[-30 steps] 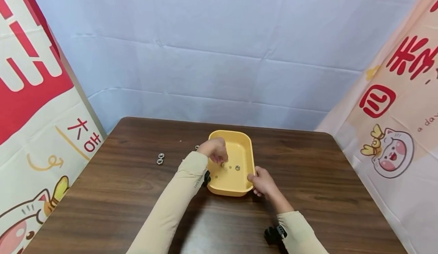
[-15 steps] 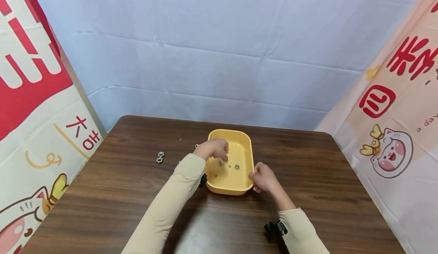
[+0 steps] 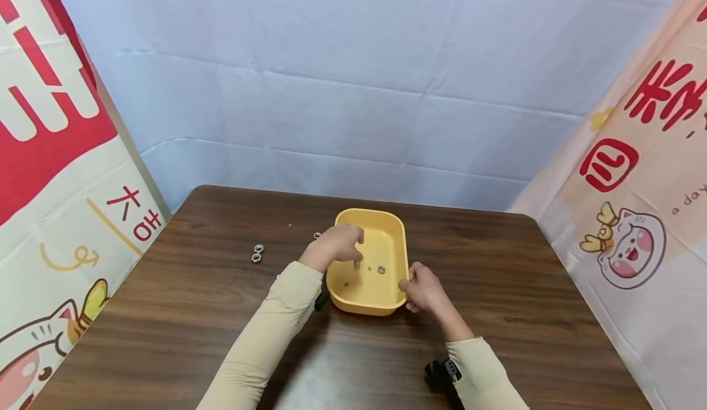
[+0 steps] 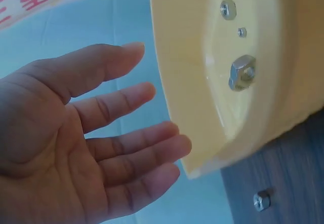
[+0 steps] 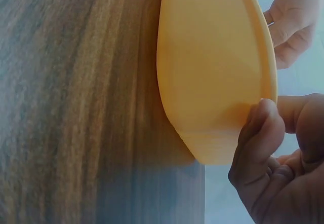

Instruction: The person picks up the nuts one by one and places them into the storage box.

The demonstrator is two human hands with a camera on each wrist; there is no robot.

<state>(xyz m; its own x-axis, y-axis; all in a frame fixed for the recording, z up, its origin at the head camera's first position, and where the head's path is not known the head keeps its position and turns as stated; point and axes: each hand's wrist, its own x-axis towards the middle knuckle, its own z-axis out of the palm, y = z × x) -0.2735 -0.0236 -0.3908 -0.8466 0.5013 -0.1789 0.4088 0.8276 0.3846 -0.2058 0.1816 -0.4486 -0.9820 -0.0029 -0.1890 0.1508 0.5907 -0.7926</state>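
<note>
A yellow plastic tray (image 3: 403, 238) stands mid-table. In it lie a large hex nut (image 4: 242, 72), a medium nut (image 4: 228, 9) and a tiny nut (image 4: 242, 32). My left hand (image 3: 337, 245) hovers at the tray's left rim. In the left wrist view the left hand (image 4: 91, 133) shows an empty palm with straight fingers beside the tray wall (image 4: 187, 57). My right hand (image 3: 421, 287) grips the tray's near right corner. The right wrist view has the right hand (image 5: 278, 153) with its thumb on the tray rim (image 5: 212, 72) and fingers curled under it.
Two nuts (image 3: 257, 254) lie on the brown wooden table (image 3: 193, 312) left of the tray, and another nut (image 3: 317, 235) sits close to its left wall. Printed banners stand at both table sides, a pale cloth backdrop behind.
My left hand has drawn back from the tray's middle to its left rim and opened; a nut lies where its fingers were. The right hand keeps its hold.
</note>
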